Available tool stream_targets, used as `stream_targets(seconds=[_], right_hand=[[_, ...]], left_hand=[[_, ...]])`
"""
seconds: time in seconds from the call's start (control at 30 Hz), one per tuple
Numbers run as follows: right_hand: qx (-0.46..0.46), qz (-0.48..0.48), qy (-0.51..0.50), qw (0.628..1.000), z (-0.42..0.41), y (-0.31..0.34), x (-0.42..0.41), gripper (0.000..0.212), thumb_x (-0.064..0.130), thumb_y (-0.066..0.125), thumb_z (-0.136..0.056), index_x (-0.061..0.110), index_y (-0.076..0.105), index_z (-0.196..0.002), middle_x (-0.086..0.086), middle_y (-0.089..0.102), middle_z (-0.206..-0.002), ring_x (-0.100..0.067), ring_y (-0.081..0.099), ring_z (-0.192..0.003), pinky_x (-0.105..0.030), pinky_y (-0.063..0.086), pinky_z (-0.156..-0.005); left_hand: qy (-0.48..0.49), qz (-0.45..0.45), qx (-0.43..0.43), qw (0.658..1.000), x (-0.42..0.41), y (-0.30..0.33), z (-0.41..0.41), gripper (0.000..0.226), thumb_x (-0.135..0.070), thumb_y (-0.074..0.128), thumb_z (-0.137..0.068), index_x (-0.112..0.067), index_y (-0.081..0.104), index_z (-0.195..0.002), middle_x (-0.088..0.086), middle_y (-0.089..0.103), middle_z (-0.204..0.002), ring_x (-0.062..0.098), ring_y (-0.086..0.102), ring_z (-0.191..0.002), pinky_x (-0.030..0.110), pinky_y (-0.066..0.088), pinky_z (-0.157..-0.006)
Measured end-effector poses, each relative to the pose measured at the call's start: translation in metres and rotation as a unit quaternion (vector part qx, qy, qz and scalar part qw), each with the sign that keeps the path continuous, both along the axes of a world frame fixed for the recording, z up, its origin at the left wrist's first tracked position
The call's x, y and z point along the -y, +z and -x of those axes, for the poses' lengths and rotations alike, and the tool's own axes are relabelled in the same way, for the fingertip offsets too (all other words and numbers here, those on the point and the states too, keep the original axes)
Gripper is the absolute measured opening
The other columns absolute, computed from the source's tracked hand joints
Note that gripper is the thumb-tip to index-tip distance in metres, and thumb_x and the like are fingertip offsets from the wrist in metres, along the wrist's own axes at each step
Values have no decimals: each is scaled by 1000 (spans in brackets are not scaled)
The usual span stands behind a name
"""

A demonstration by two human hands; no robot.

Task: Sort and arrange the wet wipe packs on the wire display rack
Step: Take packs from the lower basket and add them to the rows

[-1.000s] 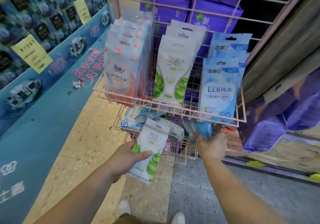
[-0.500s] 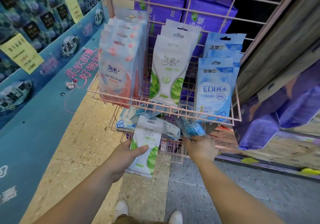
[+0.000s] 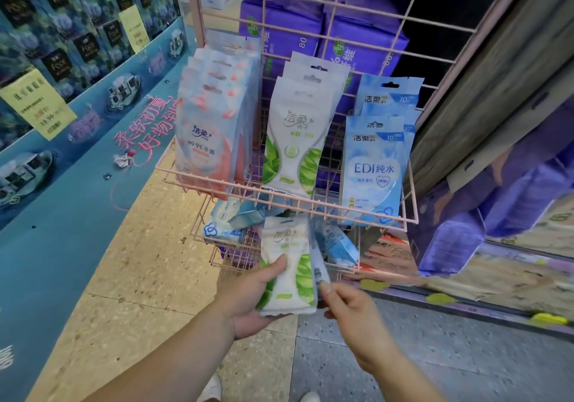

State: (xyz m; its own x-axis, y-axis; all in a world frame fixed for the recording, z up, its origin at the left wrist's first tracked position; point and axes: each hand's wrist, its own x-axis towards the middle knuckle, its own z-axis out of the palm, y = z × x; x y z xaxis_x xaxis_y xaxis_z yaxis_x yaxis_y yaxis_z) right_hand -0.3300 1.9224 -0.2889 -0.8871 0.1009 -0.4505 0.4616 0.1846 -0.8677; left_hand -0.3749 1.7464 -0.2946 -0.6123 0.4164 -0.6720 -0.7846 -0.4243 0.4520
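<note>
The left hand (image 3: pixel 248 296) has its grip closed on a green-leaf pack (image 3: pixel 289 265) while the right hand (image 3: pixel 348 305) pinches a second pack (image 3: pixel 320 272) edge-on beside it, so gathering strays seems underway; next, lift both to the green row (image 3: pixel 298 140) above the grip.

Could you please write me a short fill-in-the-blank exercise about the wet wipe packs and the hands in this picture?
1. The left hand holds a white pack with ____ leaves.
2. On the upper shelf, the green-leaf packs stand in the ____ row.
3. The pack printed "EDI" is ____ in colour.
4. The right hand pinches a pack by its ____ end.

Missing words: green; middle; blue; lower
</note>
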Motion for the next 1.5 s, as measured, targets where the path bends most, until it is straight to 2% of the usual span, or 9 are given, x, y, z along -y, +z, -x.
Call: stream_targets(seconds=[0.27,0.4,0.53,0.63,0.83,0.9,1.03,1.27,1.5], right_hand=[[153,277,-42,948,-11,10,19,63,60,63,-67,21,67,-116,-9,72,-111,-30,69,-99,-42,53,-83],[77,341,-74,934,-16,40,19,63,49,49,-93,8,41,-141,-18,45,-145,-33,37,-138,-48,24,-116],[-19,421,74,904,-7,75,36,48,49,55,-87,14,70,-116,-8,68,-120,-10,58,-119,-26,39,-106],[-138,464,30,874,1,110,31,48,25,22,-104,1,39,-142,-14,45,-146,-20,38,-138,-30,24,-116],[-159,321,56,932,32,130,19,56,39,84,-64,4,67,-105,-12,74,-105,-21,71,-93,-28,57,-77],[-176,249,-13,952,41,134,6,77,43,89,-48,5,60,-109,-16,73,-106,-28,71,-92,-41,58,-76],[-201,188,-88,957,50,138,-21,32,18,72,-75,8,56,-102,-9,75,-93,-18,73,-75,-33,60,-60],[-279,31,-114,953,83,149,-56,23,13,66,-86,18,59,-108,4,72,-104,-14,70,-94,-37,58,-80],[-223,-77,-45,971,100,139,-59,21,24,74,-81,24,60,-97,5,73,-97,-9,72,-82,-34,60,-72]], left_hand=[[-83,74,-103,989,17,15,-23,60,-20,79,-69,-13,53,-123,19,69,-115,40,65,-105,56,49,-93],[-131,13,-163,978,37,53,-30,86,-27,94,-48,-11,57,-124,24,63,-122,44,61,-110,56,48,-95],[-110,-44,-228,966,37,103,-26,65,-29,95,-42,-10,73,-101,22,71,-103,30,72,-82,38,60,-68],[-77,-47,-248,964,31,127,-15,66,-37,95,-38,-7,75,-94,19,74,-91,26,73,-73,33,59,-60],[-43,-42,-244,968,27,145,0,69,-35,84,-64,-11,61,-125,19,62,-126,35,62,-112,47,55,-87],[-2,3,-246,969,30,149,7,48,-26,68,-77,-10,61,-122,18,67,-118,34,67,-102,47,58,-77],[89,78,-257,959,36,164,26,31,-15,56,-80,-8,64,-110,15,75,-98,26,74,-75,35,59,-55],[69,389,-468,790,15,181,83,26,-5,56,-90,-26,52,-104,-7,67,-107,9,62,-95,27,52,-82],[27,560,-409,720,-12,139,93,53,-4,61,-79,-13,44,-128,8,55,-121,29,54,-109,37,45,-90]])
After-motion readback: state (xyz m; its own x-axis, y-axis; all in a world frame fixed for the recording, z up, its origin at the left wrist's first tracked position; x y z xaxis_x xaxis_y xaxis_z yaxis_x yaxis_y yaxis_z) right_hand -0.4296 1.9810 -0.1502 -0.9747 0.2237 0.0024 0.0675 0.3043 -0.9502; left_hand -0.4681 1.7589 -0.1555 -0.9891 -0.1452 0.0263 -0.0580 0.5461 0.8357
